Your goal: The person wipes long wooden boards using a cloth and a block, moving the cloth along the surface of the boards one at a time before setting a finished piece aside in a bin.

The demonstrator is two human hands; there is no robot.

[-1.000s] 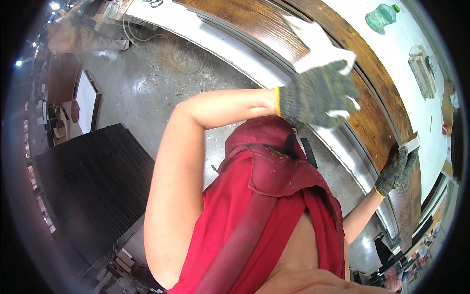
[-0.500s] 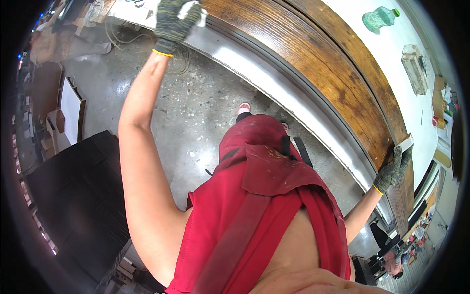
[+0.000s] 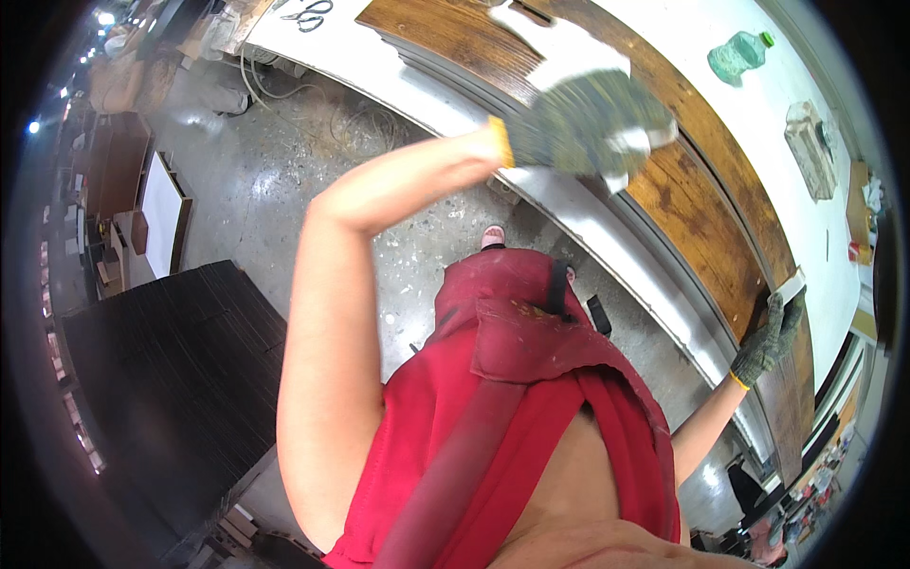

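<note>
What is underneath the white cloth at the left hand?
Brown wooden boards show around the white cloth. Whatever lies directly underneath is hidden by the cloth and the gloved left hand, so I can't tell how the surface looks there.

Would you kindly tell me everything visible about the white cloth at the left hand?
The white cloth looks thin, soft and crumpled; its exact fabric is unclear. It spreads beyond the gloved left hand, which touches it, and lies over the brown wood-grain board. More white, perhaps the same cloth, shows at the hand's right side.
</note>
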